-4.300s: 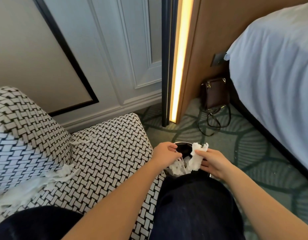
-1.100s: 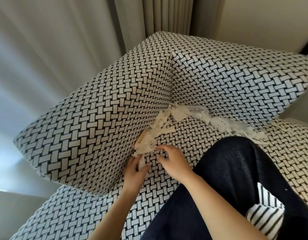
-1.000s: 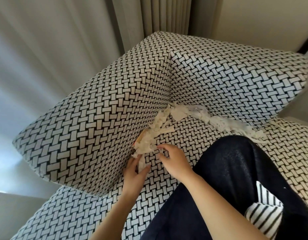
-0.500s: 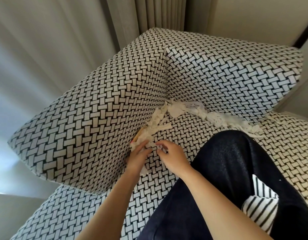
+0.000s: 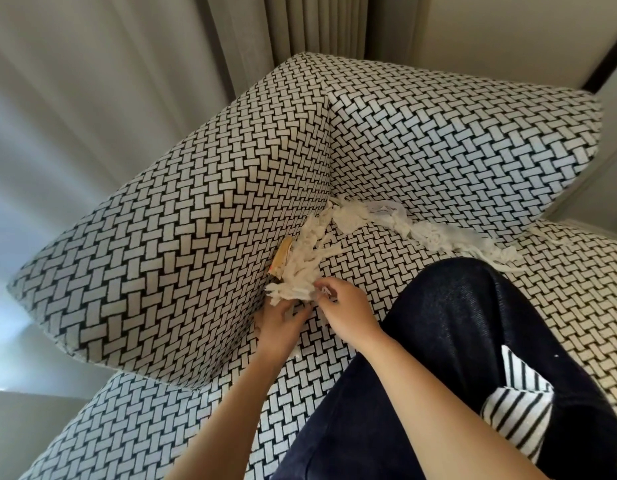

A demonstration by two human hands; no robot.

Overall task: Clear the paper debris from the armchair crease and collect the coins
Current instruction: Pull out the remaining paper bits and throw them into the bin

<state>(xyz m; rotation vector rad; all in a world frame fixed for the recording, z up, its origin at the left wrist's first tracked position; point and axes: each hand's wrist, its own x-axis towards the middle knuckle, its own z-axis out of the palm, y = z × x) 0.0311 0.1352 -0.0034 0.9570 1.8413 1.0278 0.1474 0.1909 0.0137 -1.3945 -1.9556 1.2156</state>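
White shredded paper debris (image 5: 310, 261) lies along the crease of the black-and-white woven armchair (image 5: 196, 216), and more paper (image 5: 435, 233) trails along the back crease to the right. A tan slip (image 5: 282, 255) sticks out of the crease beside the shreds. My left hand (image 5: 281, 322) sits at the crease under the near end of the clump, with paper among its fingers. My right hand (image 5: 345, 306) pinches the shreds at the same end from the right. No coins are visible.
My leg in dark trousers (image 5: 456, 358) rests on the seat cushion to the right, with a striped cloth (image 5: 518, 417) by it. Grey curtains (image 5: 127, 64) hang behind the chair's arm.
Earlier both hands were over a bin on the floor with paper. Over the last second both hands have closed onto the near end of the paper clump at the crease.
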